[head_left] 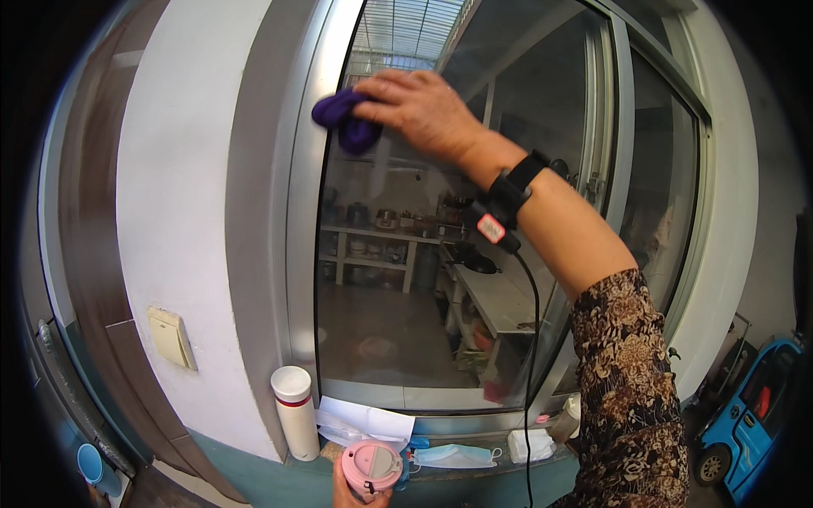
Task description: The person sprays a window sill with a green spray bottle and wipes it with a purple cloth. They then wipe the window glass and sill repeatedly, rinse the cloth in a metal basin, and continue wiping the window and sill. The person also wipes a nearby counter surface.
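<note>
My right hand [422,111] is raised at the upper left of a sliding window, its fingers closed on a bunched purple cloth [356,124]. The cloth lies over the edge between the glass pane [381,317] and the metal frame [298,222]. A black strap with a small device and a cable circles the right wrist. Low in the view, my left hand [343,492] holds a cup with a pink lid [371,467] in front of the sill; the lid hides most of the cup and part of the hand.
On the sill [495,473] stand a white bottle [296,413], papers [375,419], a blue face mask [456,455], a white tissue pack [531,446] and a jar [565,419]. A light switch [171,338] is on the left wall. A blue vehicle [752,413] stands at the right.
</note>
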`<state>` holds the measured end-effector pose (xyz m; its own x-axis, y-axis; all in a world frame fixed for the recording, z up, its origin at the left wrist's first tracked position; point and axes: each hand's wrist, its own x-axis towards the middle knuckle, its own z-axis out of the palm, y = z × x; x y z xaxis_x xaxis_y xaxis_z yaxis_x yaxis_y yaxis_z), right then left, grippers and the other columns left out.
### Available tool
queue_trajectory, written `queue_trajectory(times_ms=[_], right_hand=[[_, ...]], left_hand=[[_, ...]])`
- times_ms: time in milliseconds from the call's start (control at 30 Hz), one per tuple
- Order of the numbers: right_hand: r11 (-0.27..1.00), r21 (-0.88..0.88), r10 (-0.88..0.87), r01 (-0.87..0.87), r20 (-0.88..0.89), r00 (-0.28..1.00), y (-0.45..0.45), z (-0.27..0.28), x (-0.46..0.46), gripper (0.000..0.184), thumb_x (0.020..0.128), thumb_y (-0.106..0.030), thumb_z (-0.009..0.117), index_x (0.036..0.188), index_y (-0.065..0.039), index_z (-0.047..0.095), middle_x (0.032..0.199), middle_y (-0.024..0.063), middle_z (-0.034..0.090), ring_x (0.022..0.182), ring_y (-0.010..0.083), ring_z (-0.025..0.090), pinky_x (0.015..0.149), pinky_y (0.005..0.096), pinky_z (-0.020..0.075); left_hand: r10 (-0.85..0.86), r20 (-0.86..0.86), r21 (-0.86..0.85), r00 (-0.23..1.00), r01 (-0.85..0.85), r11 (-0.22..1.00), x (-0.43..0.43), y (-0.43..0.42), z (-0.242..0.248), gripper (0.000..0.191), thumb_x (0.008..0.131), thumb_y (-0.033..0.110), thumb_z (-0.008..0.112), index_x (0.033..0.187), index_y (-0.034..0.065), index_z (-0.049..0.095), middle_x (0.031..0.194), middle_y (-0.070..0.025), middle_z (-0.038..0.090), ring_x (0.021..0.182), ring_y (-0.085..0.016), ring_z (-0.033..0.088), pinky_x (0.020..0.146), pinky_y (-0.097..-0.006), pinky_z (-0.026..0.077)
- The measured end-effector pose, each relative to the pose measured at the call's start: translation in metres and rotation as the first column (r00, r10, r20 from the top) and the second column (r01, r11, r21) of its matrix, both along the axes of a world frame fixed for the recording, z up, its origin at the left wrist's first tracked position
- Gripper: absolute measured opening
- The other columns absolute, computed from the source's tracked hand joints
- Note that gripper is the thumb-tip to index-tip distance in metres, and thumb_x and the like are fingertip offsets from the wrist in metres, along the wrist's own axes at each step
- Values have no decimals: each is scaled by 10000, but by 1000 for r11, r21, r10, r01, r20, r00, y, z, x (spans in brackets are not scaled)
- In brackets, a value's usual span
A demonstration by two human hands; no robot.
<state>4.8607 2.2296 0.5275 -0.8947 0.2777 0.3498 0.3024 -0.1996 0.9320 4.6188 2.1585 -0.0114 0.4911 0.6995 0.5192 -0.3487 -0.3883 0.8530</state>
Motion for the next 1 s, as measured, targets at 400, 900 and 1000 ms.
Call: queue_trajectory(times_ms=[400, 900, 1000], right_hand=[[676, 527, 173, 515, -793, 584, -118, 110, 146, 532, 981, -365, 524, 1495, -284, 417, 1493, 134, 470, 1374, 364, 436, 1020, 581, 355], [911, -393, -313, 127, -456, 833, -139, -266, 55, 317, 832, -157, 643, 1128, -261, 689, 1404, -19, 570, 1331, 191, 490, 950, 403, 368], [775, -614, -419, 149, -324, 848, -171, -355, 60, 279, 853, -177, 616, 1108, -270, 680, 1432, -18, 554, 1347, 187, 480, 973, 380, 370]], left_hand=[[26, 90, -18, 996, -25, 1000, 9, 9, 13, 1093, 661, 144, 870, 1523, -16, 216, 1396, -159, 442, 1316, -261, 470, 1117, -399, 378], [-231, 164, -138, 959, 254, 957, 9, -28, -6, 1047, 777, 128, 827, 1574, -20, 164, 1500, -200, 382, 1380, -280, 437, 1102, -399, 425], [-267, 134, -137, 954, 285, 949, -6, -35, 4, 1053, 773, 136, 829, 1578, -10, 165, 1500, -185, 385, 1374, -276, 443, 1099, -397, 424]])
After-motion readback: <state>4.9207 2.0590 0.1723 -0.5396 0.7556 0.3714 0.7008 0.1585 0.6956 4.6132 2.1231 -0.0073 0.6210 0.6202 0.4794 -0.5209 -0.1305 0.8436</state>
